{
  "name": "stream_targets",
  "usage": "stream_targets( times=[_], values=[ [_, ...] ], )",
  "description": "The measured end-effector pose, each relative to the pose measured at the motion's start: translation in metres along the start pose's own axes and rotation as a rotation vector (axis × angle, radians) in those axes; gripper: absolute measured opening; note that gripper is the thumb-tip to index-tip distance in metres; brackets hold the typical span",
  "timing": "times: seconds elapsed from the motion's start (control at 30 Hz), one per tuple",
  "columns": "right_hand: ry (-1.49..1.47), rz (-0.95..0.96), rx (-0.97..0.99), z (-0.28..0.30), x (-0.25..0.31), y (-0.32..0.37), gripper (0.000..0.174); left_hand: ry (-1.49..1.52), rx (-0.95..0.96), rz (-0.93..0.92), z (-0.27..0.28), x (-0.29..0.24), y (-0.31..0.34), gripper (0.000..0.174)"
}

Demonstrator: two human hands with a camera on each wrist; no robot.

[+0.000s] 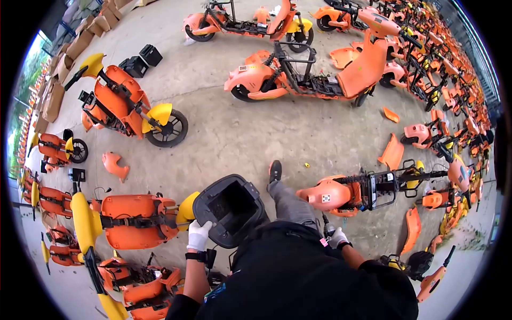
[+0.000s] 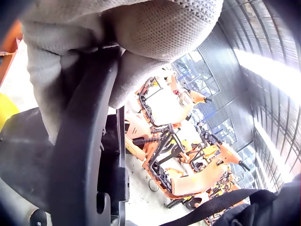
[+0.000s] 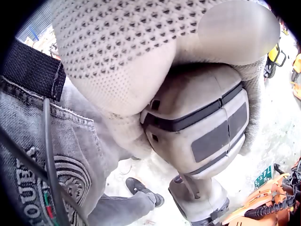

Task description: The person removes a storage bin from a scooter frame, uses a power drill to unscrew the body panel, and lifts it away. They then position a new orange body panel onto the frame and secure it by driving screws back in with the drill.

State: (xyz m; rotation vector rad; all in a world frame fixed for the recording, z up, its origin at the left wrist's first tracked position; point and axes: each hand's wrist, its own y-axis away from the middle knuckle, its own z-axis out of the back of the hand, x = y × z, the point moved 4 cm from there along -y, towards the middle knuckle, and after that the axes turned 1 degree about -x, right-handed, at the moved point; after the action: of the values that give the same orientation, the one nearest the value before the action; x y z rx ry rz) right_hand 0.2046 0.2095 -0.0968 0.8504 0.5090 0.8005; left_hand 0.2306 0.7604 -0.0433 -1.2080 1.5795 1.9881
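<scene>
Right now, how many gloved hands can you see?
2: the left hand, gripping the black container, and the right hand, holding a power tool.

from afar i make out a black bin, a grey tool banded darker, a white glove dotted dark, grey jeans, and an orange scooter with yellow fender.

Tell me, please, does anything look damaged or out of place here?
Yes. Loose orange body panels lie on the concrete floor, apart from any scooter. An orange scooter at the head view's upper right stands seatless, seemingly partly dismantled. The black plastic bin, gripped at its rim by the left hand, shows no clear damage.
</scene>
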Motion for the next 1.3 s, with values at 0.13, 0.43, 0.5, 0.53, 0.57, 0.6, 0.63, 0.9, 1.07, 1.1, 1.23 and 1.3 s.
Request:
stream_targets(
  times=[0.13, 0.43, 0.5, 0.53, 0.57, 0.6, 0.63, 0.9, 1.07, 1.1, 1.23, 1.3],
  values=[
    [-0.093, -0.015, 0.025, 0.014, 0.024, -0.029, 0.081, -0.035, -0.042, -0.015, -0.009, -0.026, -0.026, 0.017],
    [-0.186, 0.057, 0.054, 0.104, 0.095, -0.081, 0.088, -0.048, -0.102, 0.004, -0.054, -0.096, -0.087, 0.019],
    [-0.162, 0.085, 0.002, 0.122, 0.106, -0.109, 0.095, -0.072, -0.130, -0.002, -0.063, -0.113, -0.101, 0.021],
    [-0.164, 0.096, -0.012, 0.120, 0.106, -0.133, 0.098, -0.091, -0.132, -0.002, -0.069, -0.126, -0.103, 0.021],
    [-0.198, 0.107, -0.058, 0.124, 0.107, -0.148, 0.099, -0.056, -0.122, -0.009, -0.080, -0.141, -0.106, 0.021],
    [-0.231, 0.114, -0.106, 0.131, 0.111, -0.156, 0.101, -0.021, -0.111, -0.014, -0.090, -0.154, -0.110, 0.021],
    [-0.261, 0.101, -0.115, 0.146, 0.119, -0.152, 0.100, -0.053, -0.112, -0.008, -0.096, -0.166, -0.116, 0.022],
    [-0.503, 0.004, -0.183, 0.184, 0.126, -0.156, 0.089, -0.242, 0.135, -0.109, -0.198, -0.249, -0.189, 0.024],
    [-0.547, -0.184, -0.108, 0.154, 0.110, -0.146, 0.095, -0.440, 0.371, -0.125, -0.285, -0.279, -0.243, 0.020],
    [-0.586, -0.209, -0.077, 0.134, 0.103, -0.151, 0.096, -0.465, 0.404, -0.128, -0.304, -0.281, -0.258, 0.018],
    [-0.569, -0.351, -0.114, 0.096, 0.095, -0.125, 0.093, -0.626, 0.625, -0.082, -0.393, -0.296, -0.300, 0.015],
    [-0.579, -0.397, -0.060, 0.101, 0.098, -0.107, 0.092, -0.734, 0.739, -0.130, -0.440, -0.300, -0.313, 0.020]
  ],
)
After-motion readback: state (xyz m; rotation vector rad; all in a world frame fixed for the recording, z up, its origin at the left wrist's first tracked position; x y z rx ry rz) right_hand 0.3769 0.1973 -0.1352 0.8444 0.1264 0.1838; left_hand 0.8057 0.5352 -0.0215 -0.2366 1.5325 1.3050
